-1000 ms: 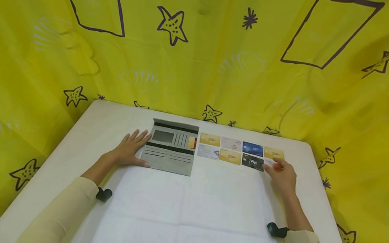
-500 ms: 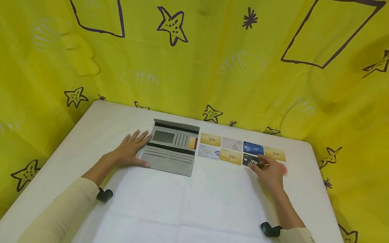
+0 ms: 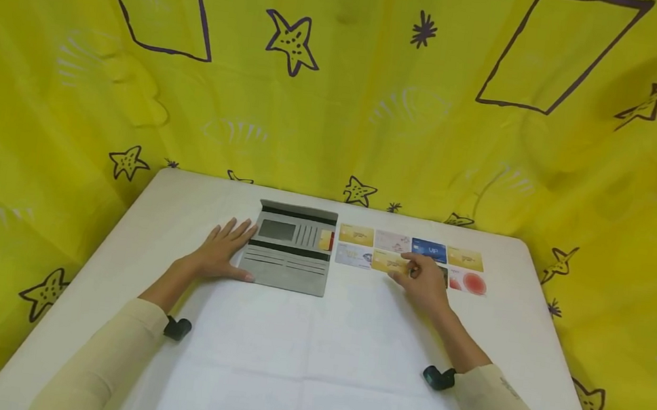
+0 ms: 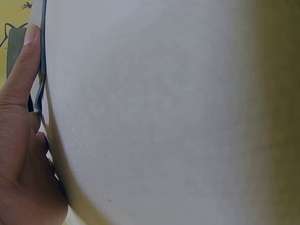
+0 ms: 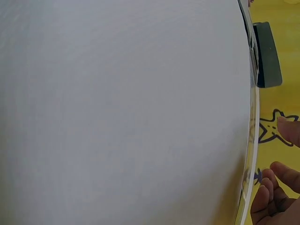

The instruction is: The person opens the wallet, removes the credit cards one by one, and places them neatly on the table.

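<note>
A grey wallet [image 3: 292, 248] lies open on the white table [image 3: 346, 358]. My left hand [image 3: 223, 250] rests flat beside it, fingers [image 4: 22, 65] straight and touching the wallet's left edge [image 4: 15, 47]. To the wallet's right lie two rows of cards. My right hand [image 3: 420, 281] is over the lower row, thumb and fingers [image 5: 276, 187] curled and pinching the right end of a gold card [image 3: 386, 261]. It partly hides a black card [image 3: 443, 274].
The upper row holds a gold card [image 3: 355, 235], a pale card [image 3: 392, 241], a blue card [image 3: 429, 249] and another gold card [image 3: 465, 258]. A pale blue card [image 3: 351, 256] and a white card with a red disc [image 3: 468, 282] lie in the lower row. Yellow star-printed cloth [image 3: 342, 97] walls the table.
My right hand has moved left along the lower row, from the white card past the black card to the gold one, uncovering the red-disc card. The left hand has stayed put.
</note>
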### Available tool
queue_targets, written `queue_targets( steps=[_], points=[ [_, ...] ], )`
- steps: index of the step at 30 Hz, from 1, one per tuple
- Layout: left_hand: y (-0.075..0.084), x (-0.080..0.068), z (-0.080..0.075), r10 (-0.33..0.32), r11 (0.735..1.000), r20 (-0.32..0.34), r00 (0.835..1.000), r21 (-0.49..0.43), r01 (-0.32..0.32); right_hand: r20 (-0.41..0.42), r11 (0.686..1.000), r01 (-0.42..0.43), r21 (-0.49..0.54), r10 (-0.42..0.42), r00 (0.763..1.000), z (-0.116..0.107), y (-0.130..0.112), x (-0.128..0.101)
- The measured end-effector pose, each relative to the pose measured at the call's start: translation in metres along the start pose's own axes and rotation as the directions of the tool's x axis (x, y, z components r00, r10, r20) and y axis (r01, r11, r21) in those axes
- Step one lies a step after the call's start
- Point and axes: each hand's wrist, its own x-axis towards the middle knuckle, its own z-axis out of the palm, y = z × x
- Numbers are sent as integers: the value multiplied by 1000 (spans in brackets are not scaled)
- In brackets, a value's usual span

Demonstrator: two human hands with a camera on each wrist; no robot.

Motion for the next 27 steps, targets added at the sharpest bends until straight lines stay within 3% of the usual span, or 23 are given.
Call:
queue_targets(
  steps=[27],
  points=[
    [-2, 1, 1, -8, 1000, 18, 1000, -15, 8, 55, 990, 120, 74, -124, 991, 44, -46, 15]
  ],
)
